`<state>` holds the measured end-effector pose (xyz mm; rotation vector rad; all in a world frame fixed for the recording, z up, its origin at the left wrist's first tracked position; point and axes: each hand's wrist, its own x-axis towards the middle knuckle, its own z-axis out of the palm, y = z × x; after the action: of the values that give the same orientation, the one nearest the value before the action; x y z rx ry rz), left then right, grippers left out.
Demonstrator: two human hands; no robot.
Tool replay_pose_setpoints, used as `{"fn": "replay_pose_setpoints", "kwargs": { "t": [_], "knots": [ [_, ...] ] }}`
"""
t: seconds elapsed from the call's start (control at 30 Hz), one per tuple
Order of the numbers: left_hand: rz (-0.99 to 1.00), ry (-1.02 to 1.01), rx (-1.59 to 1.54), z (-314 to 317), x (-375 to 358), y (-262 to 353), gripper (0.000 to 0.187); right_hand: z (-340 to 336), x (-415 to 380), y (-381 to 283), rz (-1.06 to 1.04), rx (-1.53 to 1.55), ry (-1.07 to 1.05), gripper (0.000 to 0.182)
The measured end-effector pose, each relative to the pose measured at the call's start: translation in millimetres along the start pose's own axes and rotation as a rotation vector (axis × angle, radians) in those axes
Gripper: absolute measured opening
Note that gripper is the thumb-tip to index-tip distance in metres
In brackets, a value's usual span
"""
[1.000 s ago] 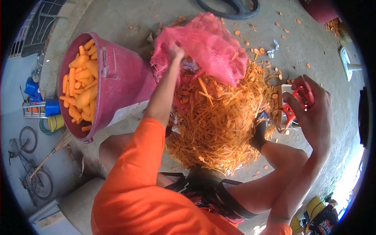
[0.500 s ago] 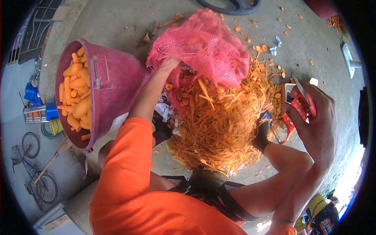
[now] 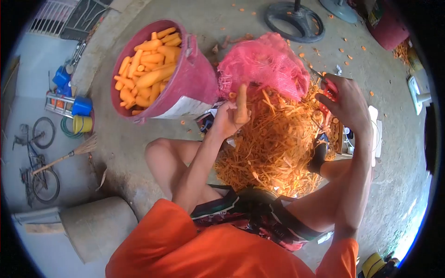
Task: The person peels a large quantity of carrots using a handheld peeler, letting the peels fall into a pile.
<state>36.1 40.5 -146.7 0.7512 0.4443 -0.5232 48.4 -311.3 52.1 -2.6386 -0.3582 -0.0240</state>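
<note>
My left hand is closed round an unpeeled carrot, which points up past my fingers. On the right, my right hand grips a red-handled tool with a dark blade that points up and to the left. Between my legs lies a big heap of orange peelings. A pink mesh sack rests at the heap's far side. Left of the sack a tilted maroon tub holds several peeled carrots.
A round black base stands on the floor beyond the sack, among scattered carrot slices. Another maroon container is at the far right. A broom, blue bucket and bicycle are at the left.
My left hand has come out of the mesh sack and now holds a carrot. The red-handled tool has moved inward with my right hand. The view has shifted.
</note>
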Motion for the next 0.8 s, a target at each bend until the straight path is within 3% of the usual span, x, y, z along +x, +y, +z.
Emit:
{"fn": "replay_pose_setpoints", "kwargs": {
  "t": [0.07, 0.17, 0.2, 0.27, 0.33, 0.4, 0.67, 0.8],
  "knots": [
    [-0.014, -0.11, -0.036, 23, -31, 14, 0.041, 10, -4, -13, -0.056, 0.041, -0.076, 0.028],
    [0.189, -0.064, 0.386, 58, -50, 36, 0.049, 40, -4, -20, -0.204, 0.141, -0.093, 0.03],
    [0.19, -0.095, 0.392, 71, -51, 38, 0.049, 45, -3, -24, -0.227, 0.1, -0.118, 0.03],
    [0.709, -0.074, 0.924, 98, -58, 42, 0.051, 57, -4, -35, -0.248, 0.157, -0.006, 0.028],
    [0.693, -0.094, 1.019, 111, -60, 49, 0.048, 56, 3, -50, -0.205, 0.165, 0.017, 0.027],
    [1.087, -0.069, 1.201, 127, -63, 46, 0.044, 63, 7, -59, -0.236, 0.175, 0.097, 0.026],
    [1.207, 0.034, 1.183, 129, -69, 48, 0.038, 78, 20, -78, -0.311, 0.222, 0.147, 0.024],
    [1.239, -0.025, 1.118, 127, -74, 56, 0.035, 82, 29, -82, -0.349, 0.203, 0.142, 0.022]
  ]
}}
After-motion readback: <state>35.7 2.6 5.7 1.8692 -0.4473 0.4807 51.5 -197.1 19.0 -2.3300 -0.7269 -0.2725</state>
